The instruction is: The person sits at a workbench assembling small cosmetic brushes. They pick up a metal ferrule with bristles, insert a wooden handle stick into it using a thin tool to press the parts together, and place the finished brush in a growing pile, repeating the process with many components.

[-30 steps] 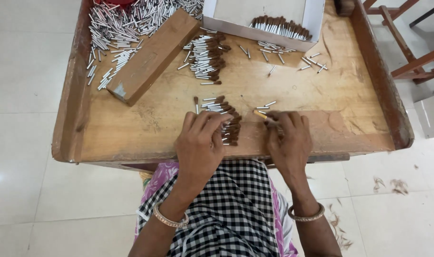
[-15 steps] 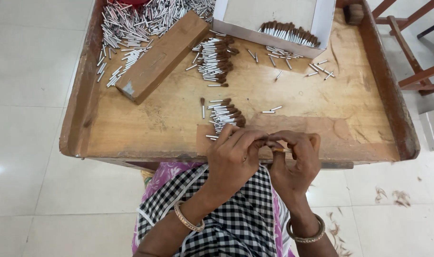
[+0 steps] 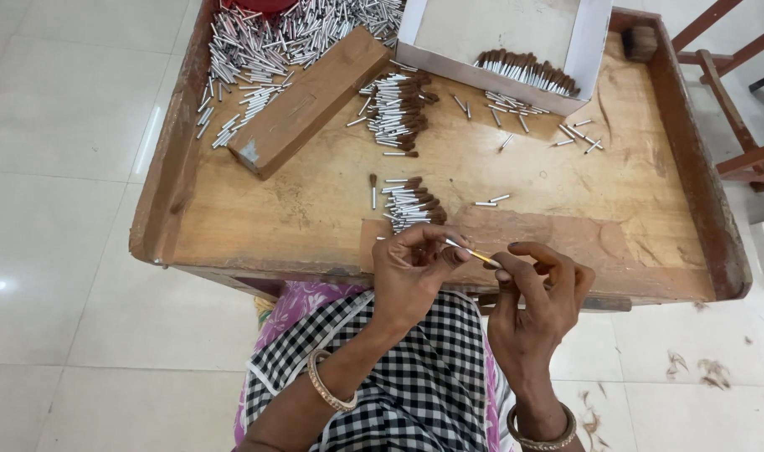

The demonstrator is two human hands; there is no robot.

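Far up and to the left of your fingers, a heap of loose silver metal tubes [image 3: 256,42] covers the back corner of the wooden work tray [image 3: 160,209]. A long wooden block [image 3: 311,99] lies slantwise just beside that heap.

Nearer, your left hand [image 3: 411,272] is raised over the tray's front edge, its fingers curled, thumb and forefinger pinched shut on one end of a thin yellowish stick [image 3: 474,252]. Just beyond those fingertips lies a small cluster of brown-tipped silver tubes [image 3: 414,202], and a larger pile of the same brown-tipped pieces [image 3: 398,113] sits farther back, well apart from your hands.

The stick bridges the short gap between your hands. Your right hand [image 3: 539,295] meets its other end: the fingers are bent and closed around the tip, though you cannot tell exactly which ones press it.

Beyond your right fingers, two stray tubes [image 3: 491,201] rest on the wood. Farther back stands an open white cardboard box [image 3: 595,42] with a row of brown-tipped tubes inside, and more tubes are scattered just in front of it.
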